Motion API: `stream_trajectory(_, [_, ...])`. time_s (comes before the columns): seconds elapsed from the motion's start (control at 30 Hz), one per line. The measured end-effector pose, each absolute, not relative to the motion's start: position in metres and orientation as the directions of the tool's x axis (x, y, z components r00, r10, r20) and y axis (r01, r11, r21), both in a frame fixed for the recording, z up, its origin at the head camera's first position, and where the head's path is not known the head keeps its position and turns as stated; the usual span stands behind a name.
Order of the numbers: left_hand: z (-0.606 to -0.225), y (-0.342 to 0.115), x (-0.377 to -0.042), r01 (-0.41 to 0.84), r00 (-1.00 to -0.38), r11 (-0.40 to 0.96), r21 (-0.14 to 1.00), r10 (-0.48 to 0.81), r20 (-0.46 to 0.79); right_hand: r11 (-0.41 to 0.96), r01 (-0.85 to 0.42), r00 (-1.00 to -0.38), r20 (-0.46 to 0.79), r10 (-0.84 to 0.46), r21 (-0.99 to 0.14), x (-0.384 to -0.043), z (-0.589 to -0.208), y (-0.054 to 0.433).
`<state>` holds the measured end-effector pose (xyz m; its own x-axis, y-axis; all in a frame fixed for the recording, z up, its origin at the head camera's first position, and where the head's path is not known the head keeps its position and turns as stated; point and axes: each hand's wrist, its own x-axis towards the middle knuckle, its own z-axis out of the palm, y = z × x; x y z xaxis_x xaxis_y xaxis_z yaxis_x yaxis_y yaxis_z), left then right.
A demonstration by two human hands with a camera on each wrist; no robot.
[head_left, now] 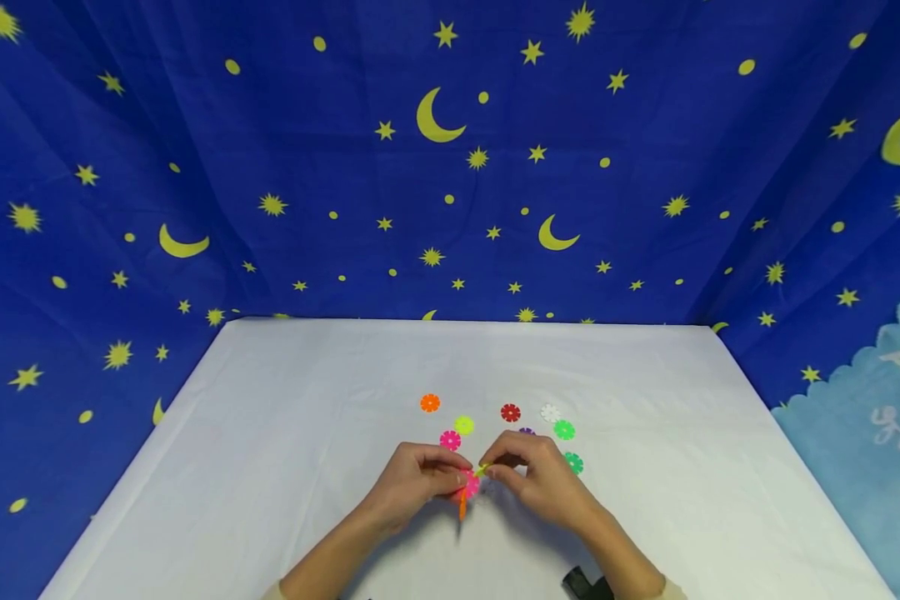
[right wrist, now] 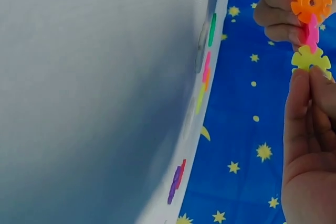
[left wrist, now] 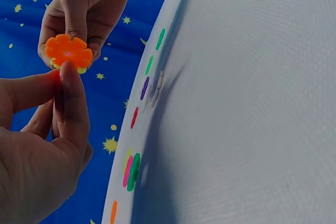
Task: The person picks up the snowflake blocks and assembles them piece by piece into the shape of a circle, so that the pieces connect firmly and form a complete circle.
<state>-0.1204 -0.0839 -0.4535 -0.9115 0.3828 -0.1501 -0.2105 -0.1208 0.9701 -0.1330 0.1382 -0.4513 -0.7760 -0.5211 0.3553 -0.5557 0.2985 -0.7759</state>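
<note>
Over the near part of the table, my left hand (head_left: 423, 483) pinches a pink notched disc (head_left: 472, 485) between thumb and fingers. An orange notched disc (right wrist: 311, 2) is joined to the pink one and hangs below it in the head view. My right hand (head_left: 543, 479) pinches a yellow notched disc (right wrist: 311, 59) by its rim. In the right wrist view the yellow disc meets the edge of the pink one, at an angle to it. Whether their slots are locked together cannot be told. The left wrist view shows the orange disc in front, hiding most of the yellow one.
Beyond the hands on the white table (head_left: 307, 392) lie loose discs: orange (head_left: 430, 403), yellow (head_left: 463, 425), pink (head_left: 450, 440), red (head_left: 511, 412), white (head_left: 551, 412), several others. A black object (head_left: 587, 585) lies by the right forearm. A starry blue curtain (head_left: 345, 167) stands behind.
</note>
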Motion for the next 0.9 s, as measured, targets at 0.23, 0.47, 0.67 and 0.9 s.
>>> stream_trajectory(0.23, [-0.458,-0.081,-0.121,-0.199,-0.915,-0.111,0.974,0.378,-0.144,0.306,-0.587,-0.759,0.378,-0.530,-0.750,-0.131,-0.452,0.137])
stream_trajectory(0.47, [-0.456,-0.079,-0.121,-0.195,-0.926,-0.112,0.974,0.347,-0.146,0.344,-0.519,-0.793,0.289,-0.536,-0.783,-0.135,-0.448,0.139])
stream_trajectory(0.67, [-0.460,-0.079,-0.122,-0.184,-0.930,-0.104,0.977,0.339,-0.139,0.477,-0.466,-0.842,0.208,-0.498,-0.745,-0.142,-0.448,0.148])
stream_trajectory(0.9, [-0.462,-0.078,-0.123,-0.198,-0.928,-0.119,0.973,0.343,-0.146,0.621,-0.455,-0.857,0.123,-0.501,-0.638,-0.147,-0.456,0.157])
